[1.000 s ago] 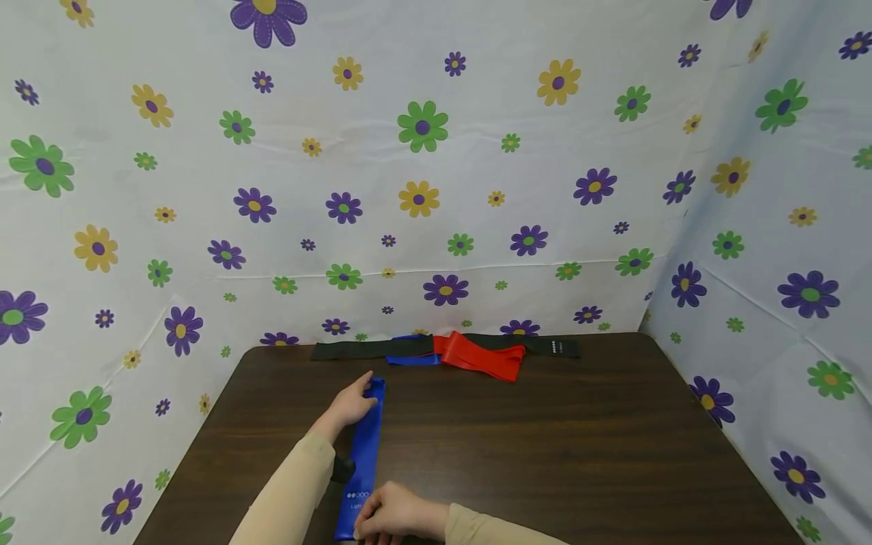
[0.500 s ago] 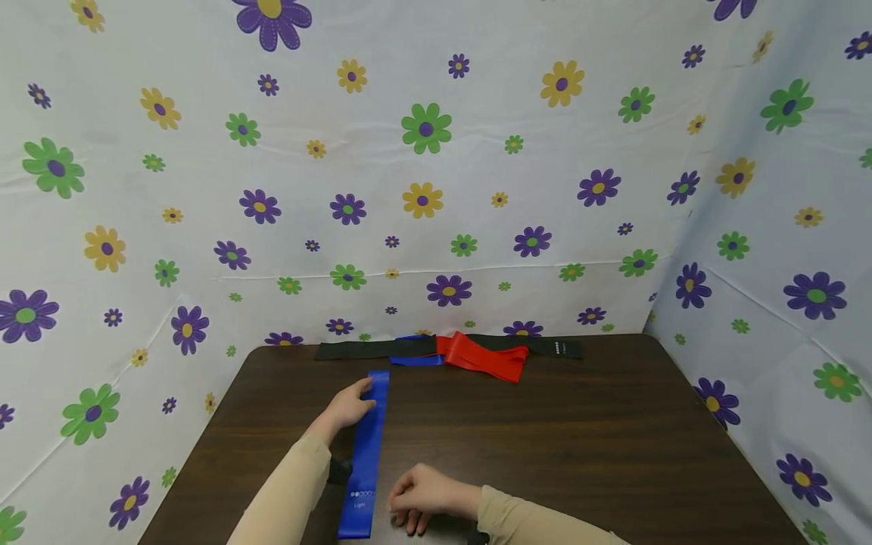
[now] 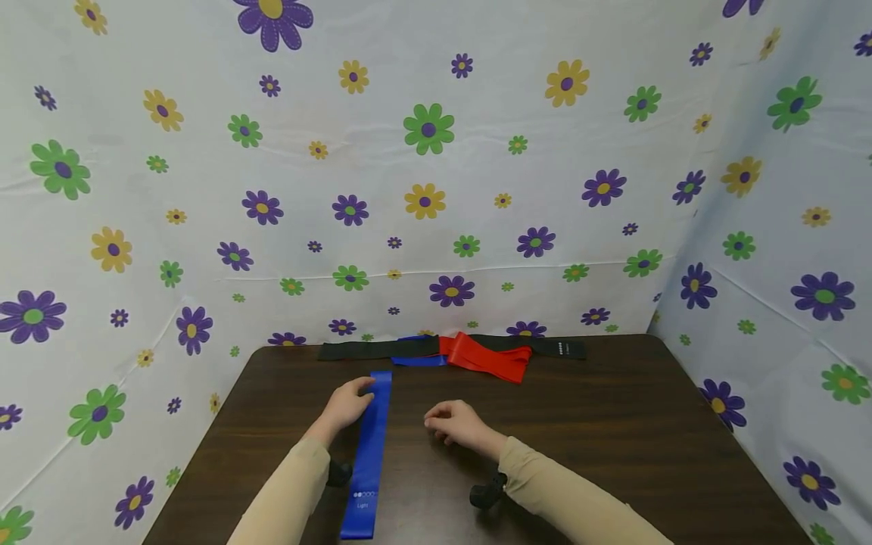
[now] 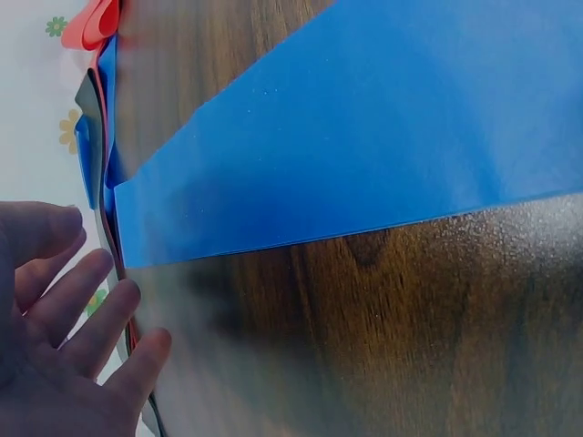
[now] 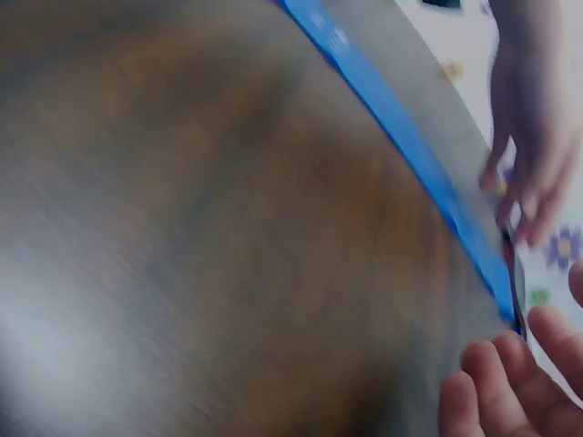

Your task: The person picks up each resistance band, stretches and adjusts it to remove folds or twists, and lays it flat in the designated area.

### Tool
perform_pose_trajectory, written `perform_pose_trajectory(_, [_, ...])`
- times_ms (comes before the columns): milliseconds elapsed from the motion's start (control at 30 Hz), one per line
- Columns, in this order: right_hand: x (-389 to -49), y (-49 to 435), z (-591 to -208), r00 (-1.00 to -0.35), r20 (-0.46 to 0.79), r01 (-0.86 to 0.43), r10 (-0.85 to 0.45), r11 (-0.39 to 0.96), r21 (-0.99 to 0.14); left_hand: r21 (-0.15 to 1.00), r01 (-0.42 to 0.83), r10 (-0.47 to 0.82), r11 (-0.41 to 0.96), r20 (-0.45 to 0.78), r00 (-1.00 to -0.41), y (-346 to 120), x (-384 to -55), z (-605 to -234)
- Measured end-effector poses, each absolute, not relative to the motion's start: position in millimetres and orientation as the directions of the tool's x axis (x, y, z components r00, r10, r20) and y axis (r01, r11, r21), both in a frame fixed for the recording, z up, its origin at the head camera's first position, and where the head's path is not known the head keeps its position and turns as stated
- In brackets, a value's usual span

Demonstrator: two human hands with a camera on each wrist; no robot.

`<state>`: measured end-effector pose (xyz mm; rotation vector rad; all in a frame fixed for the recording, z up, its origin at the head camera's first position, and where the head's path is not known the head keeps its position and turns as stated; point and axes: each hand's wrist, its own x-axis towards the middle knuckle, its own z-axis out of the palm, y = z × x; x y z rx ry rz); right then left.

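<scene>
A flat blue resistance band (image 3: pixel 369 462) lies lengthwise on the left half of the table, with the printed word "Light" and a row of dots near its close end. My left hand (image 3: pixel 346 406) hovers at the far end of that band. In the left wrist view its fingers (image 4: pixel 96 314) are relaxed and spread, beside the band's end and holding nothing. To the right of the band, my right hand (image 3: pixel 468 428) is over the bare wood. Its loosely bent fingers (image 5: pixel 519 378) hold nothing in the right wrist view.
Along the table's back edge lie a long black band (image 3: pixel 371 350), a folded red band (image 3: pixel 490 360) and another blue band (image 3: pixel 417 361), overlapping. A flower-patterned cloth (image 3: pixel 477 174) rises behind the dark wooden table (image 3: pixel 613 439). Small black devices (image 3: pixel 487 492) sit at both wrists.
My right hand has left the band's close end and moved right, then forward. My left hand has stayed near the far end, which now lies flat and straight.
</scene>
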<state>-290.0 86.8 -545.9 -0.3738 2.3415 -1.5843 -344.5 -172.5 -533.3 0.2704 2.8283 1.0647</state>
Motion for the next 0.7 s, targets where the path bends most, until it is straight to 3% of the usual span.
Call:
perform_pose_trajectory(300, [-334,91,-546,-0.984,0.025,-0.108,-0.177,0.474,-0.874,0.667,0.129,0.183,0.734,-0.012,-0.983,-175,-348,-541])
perform_pose_trajectory(700, [-374,83,-552,-0.987,0.014,-0.101,-0.162,0.543,-0.833,0.653,0.197,0.234,0.731,0.031,-0.972,-168,-342,-543])
